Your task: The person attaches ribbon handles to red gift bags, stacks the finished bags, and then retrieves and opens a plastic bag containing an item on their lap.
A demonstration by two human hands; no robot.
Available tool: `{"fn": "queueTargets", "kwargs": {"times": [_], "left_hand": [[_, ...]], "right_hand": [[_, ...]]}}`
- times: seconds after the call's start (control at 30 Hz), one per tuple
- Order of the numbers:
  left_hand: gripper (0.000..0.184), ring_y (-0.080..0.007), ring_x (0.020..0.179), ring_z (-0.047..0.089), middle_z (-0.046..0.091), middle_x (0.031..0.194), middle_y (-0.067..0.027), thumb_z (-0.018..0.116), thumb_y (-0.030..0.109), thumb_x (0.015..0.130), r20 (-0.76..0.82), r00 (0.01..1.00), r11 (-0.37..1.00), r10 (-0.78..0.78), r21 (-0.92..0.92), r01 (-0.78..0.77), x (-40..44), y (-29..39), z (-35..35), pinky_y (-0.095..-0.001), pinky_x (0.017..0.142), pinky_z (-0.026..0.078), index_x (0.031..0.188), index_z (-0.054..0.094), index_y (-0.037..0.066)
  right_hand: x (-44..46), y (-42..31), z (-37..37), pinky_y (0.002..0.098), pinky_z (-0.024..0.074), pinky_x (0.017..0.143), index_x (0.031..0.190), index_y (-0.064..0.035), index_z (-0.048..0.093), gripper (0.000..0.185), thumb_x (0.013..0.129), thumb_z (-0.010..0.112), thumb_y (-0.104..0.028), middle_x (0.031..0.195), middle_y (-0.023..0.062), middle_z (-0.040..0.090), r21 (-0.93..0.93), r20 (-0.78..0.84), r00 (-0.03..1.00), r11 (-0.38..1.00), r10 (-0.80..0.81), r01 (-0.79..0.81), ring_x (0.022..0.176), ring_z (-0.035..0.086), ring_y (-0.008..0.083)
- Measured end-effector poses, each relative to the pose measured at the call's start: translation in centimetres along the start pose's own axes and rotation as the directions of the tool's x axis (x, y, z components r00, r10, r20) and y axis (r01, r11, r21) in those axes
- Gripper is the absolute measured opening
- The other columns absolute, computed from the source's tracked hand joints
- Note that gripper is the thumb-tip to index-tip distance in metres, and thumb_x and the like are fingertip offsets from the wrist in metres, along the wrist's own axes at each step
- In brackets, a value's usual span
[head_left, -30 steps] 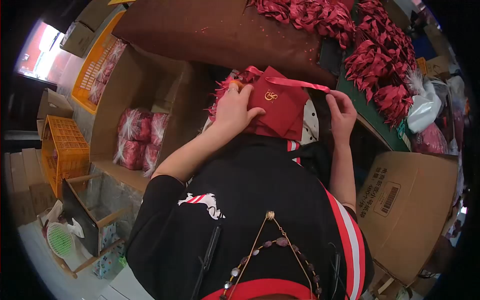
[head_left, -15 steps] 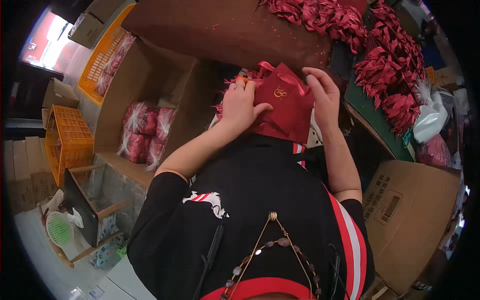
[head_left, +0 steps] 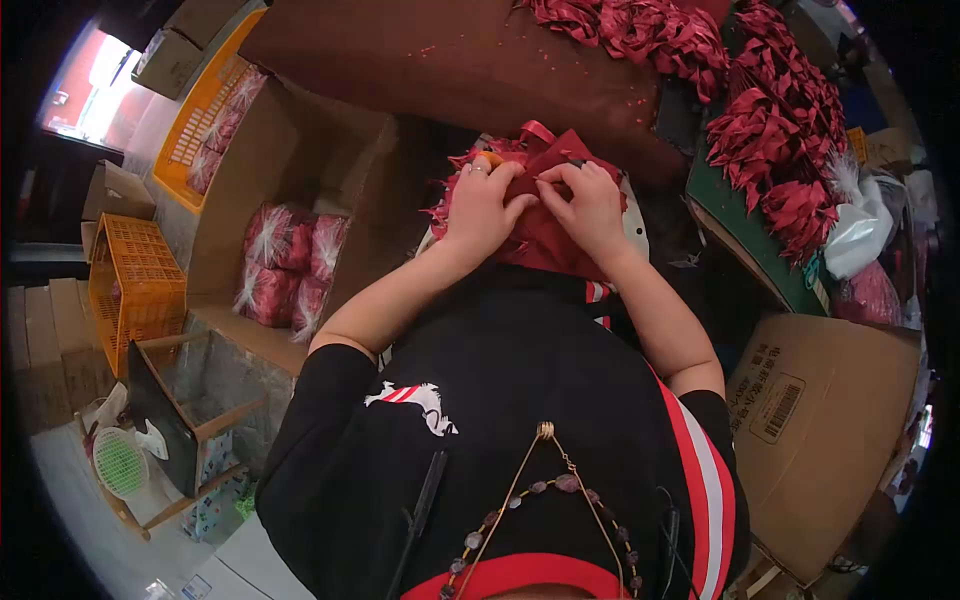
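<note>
Over my lap, a dark red gift bag (head_left: 548, 240) with a red ribbon (head_left: 538, 131) at its top lies between my two hands. My left hand (head_left: 482, 208) has its fingers bent and closed on the bag's upper left part, a ring on one finger and something orange at a fingertip. On the right side of the bag, my right hand (head_left: 588, 205) pinches at its upper middle, thumb and forefinger together and close to the left thumb. Both palms face down, and the exact fold or ribbon between the fingertips is hidden. More red ribbon ends (head_left: 440, 195) stick out beyond the left hand.
A cardboard box (head_left: 225, 225) at left holds plastic-wrapped red bundles (head_left: 272, 285). Orange crates (head_left: 140, 265) stand beyond it. Heaps of red ribbon bags (head_left: 770, 140) lie on a green board (head_left: 740, 230) at right, above a closed carton (head_left: 825, 430). A brown cushion-like surface (head_left: 450, 70) lies ahead.
My right hand has moved left and down from the bag's right edge onto its middle, closing to a pinch. The gold emblem is now covered. My left hand stays nearly in place.
</note>
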State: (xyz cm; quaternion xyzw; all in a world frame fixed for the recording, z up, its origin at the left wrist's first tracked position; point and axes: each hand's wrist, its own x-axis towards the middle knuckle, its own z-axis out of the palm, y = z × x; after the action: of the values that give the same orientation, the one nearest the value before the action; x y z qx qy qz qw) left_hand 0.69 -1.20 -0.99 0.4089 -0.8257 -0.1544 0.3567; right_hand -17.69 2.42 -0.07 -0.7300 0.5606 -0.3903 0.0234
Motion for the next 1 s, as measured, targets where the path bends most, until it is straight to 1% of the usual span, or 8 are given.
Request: {"fn": "queueTargets", "kwargs": {"times": [0.07, 0.2, 0.33, 0.4, 0.53, 0.7, 0.93, 1.0], "left_hand": [[0.037, -0.0353, 0.096, 0.06, 0.06, 0.103, -0.0169, 0.081, 0.021, 0.076, 0.029, 0.998, 0.993, -0.049, -0.109, 0.052, 0.1, 0.0, -0.3, -0.0427, 0.082, 0.049, 0.106, 0.067, 0.004], [0.035, -0.0347, 0.097, 0.06, 0.059, 0.102, -0.0162, 0.08, 0.019, 0.077, 0.035, 0.997, 0.989, -0.076, -0.128, 0.08, 0.0, 0.3, -0.3, -0.0424, 0.082, 0.049, 0.106, 0.068, 0.005], [0.034, -0.0347, 0.095, 0.059, 0.059, 0.102, -0.016, 0.08, 0.018, 0.076, -0.007, 1.0, 0.994, -0.024, -0.107, 0.023, 0.0, 0.6, -0.3, -0.0426, 0.081, 0.048, 0.106, 0.067, 0.005], [0.034, -0.0347, 0.095, 0.059, 0.059, 0.101, -0.016, 0.079, 0.018, 0.076, -0.023, 1.0, 0.995, 0.005, -0.1, -0.008, -0.2, 0.9, -0.1, -0.0427, 0.081, 0.048, 0.106, 0.067, 0.005], [0.034, -0.0348, 0.095, 0.059, 0.06, 0.101, -0.0162, 0.079, 0.017, 0.076, -0.031, 0.999, 0.992, 0.015, -0.122, -0.019, -0.6, 1.1, 0.3, -0.0427, 0.081, 0.048, 0.105, 0.067, 0.004], [0.032, -0.0349, 0.098, 0.059, 0.06, 0.102, -0.016, 0.077, 0.017, 0.079, 0.007, 0.999, 0.984, -0.039, -0.172, 0.04, -0.6, 0.4, 0.8, -0.0431, 0.083, 0.048, 0.105, 0.067, 0.003], [0.032, -0.0346, 0.099, 0.06, 0.06, 0.104, -0.0162, 0.076, 0.016, 0.079, 0.059, 0.996, 0.986, -0.061, -0.153, 0.069, -0.8, 0.4, 0.8, -0.0428, 0.084, 0.049, 0.107, 0.067, 0.004], [0.031, -0.0348, 0.099, 0.06, 0.06, 0.104, -0.0163, 0.075, 0.014, 0.079, 0.052, 0.998, 0.992, -0.028, -0.121, 0.034, -0.9, 0.6, 0.8, -0.0428, 0.085, 0.049, 0.108, 0.067, 0.004]], "right_hand": [[-0.1, 0.2, 0.2, 0.0412, 0.0477, 0.073, 0.083, -0.0081, 0.067, 0.01, 0.081, 0.073, -0.016, 0.079, 0.0073, 0.067, 0.014, -0.002, 1.0, 1.0, 0.0, 0.0, 0.079, 0.063, 0.0287], [-0.2, -0.2, 0.4, 0.0412, 0.0481, 0.073, 0.084, -0.0076, 0.067, 0.011, 0.082, 0.073, -0.017, 0.079, 0.0073, 0.067, 0.065, 0.005, 1.0, 0.998, 0.017, -0.017, 0.078, 0.063, 0.029], [-0.2, -0.4, 0.4, 0.0414, 0.0488, 0.071, 0.083, -0.0073, 0.067, 0.011, 0.082, 0.073, -0.016, 0.079, 0.0075, 0.067, 0.09, -0.015, 0.999, 0.995, 0.045, -0.043, 0.077, 0.064, 0.0295], [-0.1, -0.6, 0.2, 0.0415, 0.0494, 0.069, 0.082, -0.0069, 0.066, 0.011, 0.081, 0.073, -0.015, 0.08, 0.0078, 0.068, 0.097, -0.056, 0.991, 0.989, 0.122, -0.116, 0.076, 0.064, 0.0301], [0.1, -0.3, 0.1, 0.0417, 0.0494, 0.068, 0.082, -0.007, 0.066, 0.011, 0.081, 0.073, -0.014, 0.079, 0.0079, 0.067, 0.084, -0.077, 0.992, 0.992, 0.104, -0.098, 0.075, 0.064, 0.0302], [-0.4, 0.0, 0.1, 0.043, 0.0485, 0.071, 0.082, -0.0078, 0.065, 0.011, 0.081, 0.072, -0.016, 0.077, 0.0087, 0.065, 0.006, 0.02, 1.0, 1.0, 0.002, -0.002, 0.078, 0.062, 0.0303], [-0.6, 0.1, -0.2, 0.0439, 0.0484, 0.072, 0.081, -0.0073, 0.065, 0.011, 0.081, 0.072, -0.016, 0.076, 0.0093, 0.065, 0.02, 0.108, 0.994, 1.0, -0.004, 0.001, 0.079, 0.062, 0.0304], [-0.9, -0.2, -0.1, 0.044, 0.0487, 0.073, 0.081, -0.0074, 0.065, 0.011, 0.081, 0.072, -0.016, 0.076, 0.0095, 0.065, 0.063, 0.129, 0.99, 0.996, 0.059, -0.067, 0.078, 0.062, 0.0308]]}}
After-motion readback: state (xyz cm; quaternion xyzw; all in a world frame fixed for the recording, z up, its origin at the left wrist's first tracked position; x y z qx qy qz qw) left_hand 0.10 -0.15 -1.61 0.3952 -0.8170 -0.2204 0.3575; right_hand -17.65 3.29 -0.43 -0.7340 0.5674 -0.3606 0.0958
